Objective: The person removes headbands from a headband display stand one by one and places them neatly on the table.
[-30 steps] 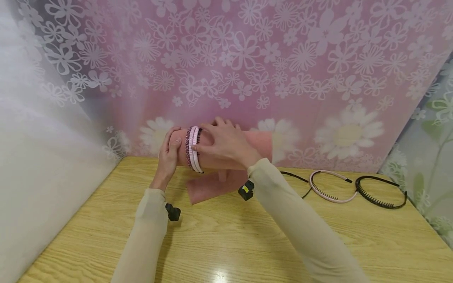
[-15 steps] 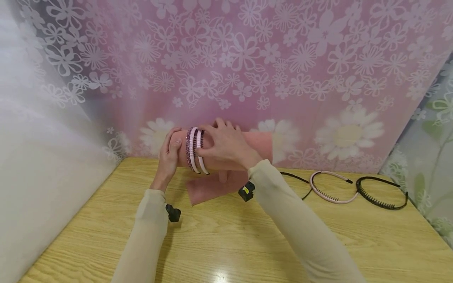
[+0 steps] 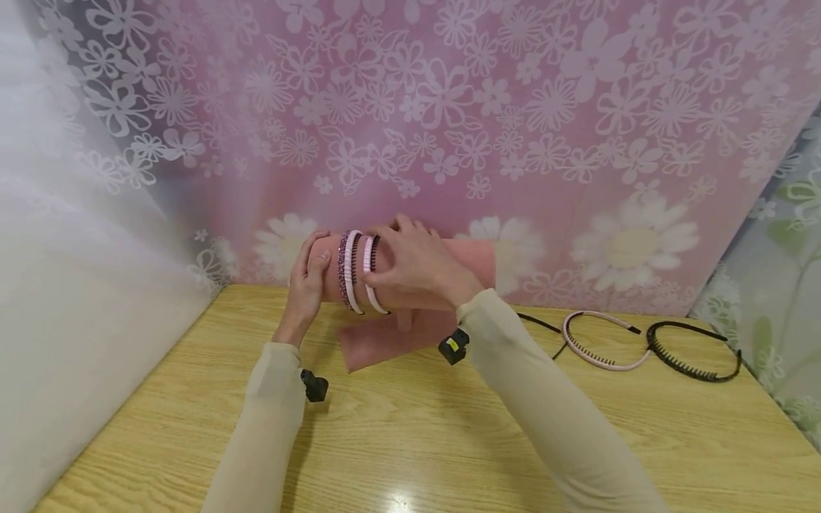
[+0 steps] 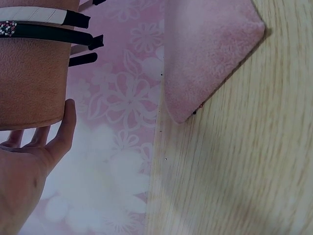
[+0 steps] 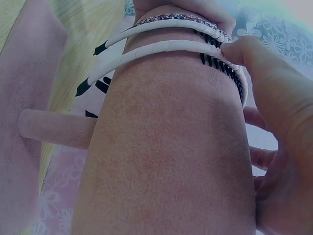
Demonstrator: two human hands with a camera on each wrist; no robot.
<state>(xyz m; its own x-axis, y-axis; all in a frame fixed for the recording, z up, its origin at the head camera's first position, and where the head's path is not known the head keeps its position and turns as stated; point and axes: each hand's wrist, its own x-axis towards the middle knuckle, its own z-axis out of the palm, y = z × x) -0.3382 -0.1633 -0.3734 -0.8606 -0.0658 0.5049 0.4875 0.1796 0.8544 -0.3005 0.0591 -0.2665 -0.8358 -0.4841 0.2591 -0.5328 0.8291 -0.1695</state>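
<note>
A pink plush headband stand [image 3: 473,258] lies with its roll sideways above its flat base [image 3: 378,345]. My left hand [image 3: 304,281] grips the roll's left end, thumb in front, as the left wrist view also shows. Around the roll sit a glittery headband [image 3: 343,271] and, right beside it, a pale toothed headband [image 3: 350,278]. Slightly apart to their right is a second pale headband [image 3: 370,285]. My right hand [image 3: 417,260] holds this one, its thumb [image 5: 234,51] on the band near the top; the other fingers reach behind the roll, partly hidden.
Farther right on the wooden table [image 3: 398,427] lie a pink headband [image 3: 609,365] and a black toothed headband [image 3: 689,369]. Another thin black band [image 3: 539,322] is partly hidden by my right sleeve. A flowered pink curtain [image 3: 417,142] hangs close behind the stand.
My right hand has slid the second pale headband to the right along the roll, opening a gap from the first pale one. The left hand stays on the roll's end.
</note>
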